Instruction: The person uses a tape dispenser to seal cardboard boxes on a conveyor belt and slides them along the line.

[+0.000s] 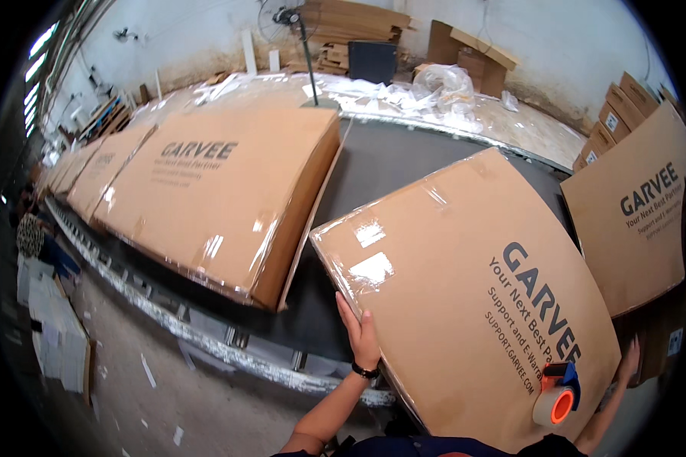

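Observation:
A large flat brown cardboard box point(450, 259) with dark print lies turned at an angle in front of me, clear tape shining on its left end. My left hand point(360, 333), a dark band on its wrist, rests against the box's left edge, fingers stretched and thumb apart. At the right edge is my right hand point(629, 361), its fingers extended; whether it touches the cardboard I cannot tell. A tape dispenser point(558, 397) with a blue and black frame, orange hub and pale roll sits on top of the box near my body.
Another taped box point(221, 198) lies on the black conveyor belt point(434, 152), with more boxes beyond it at left. At right stands a tilted box point(633, 206) near stacked cartons point(621, 114). Flat panels point(57, 335) lie left of the metal conveyor rail point(168, 327); a fan point(286, 17) stands behind.

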Action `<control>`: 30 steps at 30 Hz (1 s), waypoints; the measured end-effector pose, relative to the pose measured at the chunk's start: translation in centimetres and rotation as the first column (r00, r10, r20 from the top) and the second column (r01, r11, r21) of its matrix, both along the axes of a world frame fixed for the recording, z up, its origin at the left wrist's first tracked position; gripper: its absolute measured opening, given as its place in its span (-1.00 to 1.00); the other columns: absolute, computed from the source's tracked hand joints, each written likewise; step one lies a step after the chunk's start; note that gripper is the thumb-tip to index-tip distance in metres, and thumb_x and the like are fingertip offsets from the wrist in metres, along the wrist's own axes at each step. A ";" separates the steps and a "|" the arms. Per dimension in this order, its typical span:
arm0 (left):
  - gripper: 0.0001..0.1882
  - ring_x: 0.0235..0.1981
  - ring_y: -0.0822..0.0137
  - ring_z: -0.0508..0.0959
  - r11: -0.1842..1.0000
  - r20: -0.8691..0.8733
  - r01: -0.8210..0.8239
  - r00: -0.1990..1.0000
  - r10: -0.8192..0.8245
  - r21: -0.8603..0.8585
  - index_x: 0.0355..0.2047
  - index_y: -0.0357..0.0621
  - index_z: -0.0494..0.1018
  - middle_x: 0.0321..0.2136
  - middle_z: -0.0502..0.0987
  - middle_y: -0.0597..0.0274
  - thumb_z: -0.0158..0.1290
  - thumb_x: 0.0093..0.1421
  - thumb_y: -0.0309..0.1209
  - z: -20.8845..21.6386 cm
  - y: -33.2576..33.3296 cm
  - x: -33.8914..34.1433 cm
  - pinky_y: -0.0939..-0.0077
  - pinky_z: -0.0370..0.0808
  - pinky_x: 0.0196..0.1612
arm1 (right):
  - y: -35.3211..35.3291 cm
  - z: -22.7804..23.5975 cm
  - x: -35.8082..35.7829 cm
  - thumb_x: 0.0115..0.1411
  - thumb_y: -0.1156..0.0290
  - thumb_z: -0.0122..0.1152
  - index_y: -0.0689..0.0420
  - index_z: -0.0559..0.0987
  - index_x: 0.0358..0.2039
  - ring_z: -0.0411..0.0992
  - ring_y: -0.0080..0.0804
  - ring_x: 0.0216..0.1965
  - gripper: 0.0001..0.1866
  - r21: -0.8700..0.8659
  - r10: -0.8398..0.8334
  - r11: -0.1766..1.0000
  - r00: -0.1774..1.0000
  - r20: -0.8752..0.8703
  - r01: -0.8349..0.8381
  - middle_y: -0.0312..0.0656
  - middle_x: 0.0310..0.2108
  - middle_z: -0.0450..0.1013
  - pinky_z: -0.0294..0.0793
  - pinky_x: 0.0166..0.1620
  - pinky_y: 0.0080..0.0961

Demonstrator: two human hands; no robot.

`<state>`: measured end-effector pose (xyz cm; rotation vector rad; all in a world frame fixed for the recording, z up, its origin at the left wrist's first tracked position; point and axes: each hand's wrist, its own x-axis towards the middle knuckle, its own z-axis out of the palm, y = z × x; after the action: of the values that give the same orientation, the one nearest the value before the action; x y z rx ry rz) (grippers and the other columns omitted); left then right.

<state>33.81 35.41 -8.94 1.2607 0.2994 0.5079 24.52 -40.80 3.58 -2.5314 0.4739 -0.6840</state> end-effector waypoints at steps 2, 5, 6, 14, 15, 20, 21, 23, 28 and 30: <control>-0.32 0.29 0.03 -0.15 0.969 -0.089 0.017 0.996 0.005 0.245 0.26 -0.31 -0.29 0.28 -0.24 -0.13 -0.23 0.25 -0.36 0.5 -0.5 3.3 0.29 -0.17 0.28 | -0.7 -2.5 -7.4 0.27 0.04 -0.21 0.22 0.28 0.12 0.17 -0.19 0.17 -0.43 0.272 -0.303 0.928 0.941 0.150 0.256 0.04 0.10 0.25 0.12 0.18 -0.37; -0.31 0.29 0.02 -0.14 0.933 -0.124 0.098 0.991 -0.058 0.345 0.26 -0.31 -0.29 0.28 -0.23 -0.14 -0.23 0.26 -0.33 0.3 -0.4 7.7 0.31 -0.17 0.28 | 3.8 -6.6 -15.9 0.27 0.04 -0.21 0.22 0.28 0.12 0.17 -0.20 0.17 -0.43 0.567 -0.582 0.720 0.793 0.181 0.400 0.04 0.10 0.25 0.12 0.18 -0.37; -0.31 0.29 0.01 -0.14 0.914 -0.160 0.125 0.985 -0.068 0.385 0.26 -0.31 -0.29 0.28 -0.22 -0.14 -0.24 0.26 -0.32 0.0 -0.7 8.9 0.31 -0.17 0.28 | 5.7 -7.8 -17.6 0.27 0.04 -0.21 0.22 0.28 0.12 0.17 -0.20 0.17 -0.43 0.651 -0.627 0.649 0.761 0.166 0.393 0.04 0.10 0.26 0.12 0.18 -0.37; -0.31 0.30 0.02 -0.11 0.809 -0.265 0.336 0.936 -0.230 0.482 0.26 -0.29 -0.30 0.27 -0.17 -0.17 -0.26 0.27 -0.26 -0.2 -2.7 22.0 0.35 -0.14 0.29 | 21.1 -13.7 -21.9 0.27 0.03 -0.21 0.22 0.27 0.12 0.18 -0.21 0.16 -0.42 0.957 -0.631 0.205 0.775 -0.029 0.203 0.03 0.09 0.26 0.12 0.18 -0.38; -0.30 0.30 0.02 -0.10 0.783 -0.255 0.343 0.936 -0.242 0.519 0.26 -0.29 -0.30 0.27 -0.17 -0.17 -0.25 0.27 -0.26 -0.7 -2.4 24.2 0.35 -0.13 0.29 | 23.3 -14.3 -21.5 0.27 0.03 -0.21 0.22 0.27 0.12 0.18 -0.21 0.16 -0.42 0.970 -0.600 0.154 0.798 -0.059 0.187 0.03 0.09 0.26 0.12 0.18 -0.38; -0.29 0.28 0.02 -0.03 0.694 -0.288 0.443 0.897 -0.336 0.568 0.27 -0.26 -0.29 0.26 -0.12 -0.18 -0.24 0.26 -0.22 1.4 -2.1 32.9 0.19 -0.08 0.27 | 32.8 -16.0 -20.2 0.27 0.02 -0.20 0.22 0.27 0.12 0.19 -0.22 0.16 -0.42 0.993 -0.443 -0.039 0.889 -0.118 0.112 0.02 0.09 0.27 0.12 0.18 -0.38; -0.29 0.28 0.02 -0.03 0.675 -0.291 0.482 0.876 -0.385 0.559 0.27 -0.26 -0.29 0.26 -0.12 -0.18 -0.24 0.26 -0.22 2.5 -3.7 33.2 0.19 -0.08 0.27 | 34.5 -15.9 -20.5 0.27 0.02 -0.20 0.22 0.27 0.12 0.19 -0.22 0.16 -0.42 0.993 -0.444 -0.053 0.889 -0.115 0.101 0.02 0.09 0.27 0.12 0.18 -0.38; -0.24 0.27 -0.01 -0.02 0.588 -0.560 0.507 0.821 -0.108 0.630 0.28 -0.18 -0.29 0.25 -0.10 -0.19 -0.19 0.24 -0.14 4.9 -5.7 33.0 -0.08 -0.07 0.23 | 37.4 -16.1 -20.5 0.27 0.02 -0.20 0.22 0.27 0.12 0.19 -0.22 0.15 -0.41 0.994 -0.457 -0.069 0.883 -0.102 0.080 0.02 0.08 0.27 0.12 0.18 -0.38; -0.04 0.28 -0.11 -0.11 0.400 -0.455 0.459 0.883 -0.111 0.793 0.27 -0.16 -0.45 0.25 -0.13 -0.20 -0.05 0.16 -0.05 3.7 -7.6 24.7 -0.23 -0.08 0.19 | 40.3 -14.3 -19.4 0.27 0.02 -0.20 0.22 0.27 0.13 0.20 -0.23 0.15 -0.41 0.996 -0.740 0.087 0.669 0.077 -0.018 0.02 0.08 0.28 0.12 0.18 -0.38; 0.05 0.28 -0.12 -0.13 0.501 -0.419 0.560 0.828 -0.373 0.660 0.26 -0.16 -0.52 0.25 -0.18 -0.24 0.04 0.10 -0.10 2.5 -9.2 17.0 -0.26 -0.09 0.18 | 40.5 -10.7 -18.9 0.27 0.02 -0.21 0.21 0.28 0.11 0.29 -0.24 0.07 -0.43 0.963 -0.886 0.269 0.390 0.249 -0.002 -0.02 0.03 0.32 0.19 0.14 -0.40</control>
<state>50.76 26.17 -6.44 2.1725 -0.1280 -0.0347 5.65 -0.34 -7.16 -0.7514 1.0224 -1.2984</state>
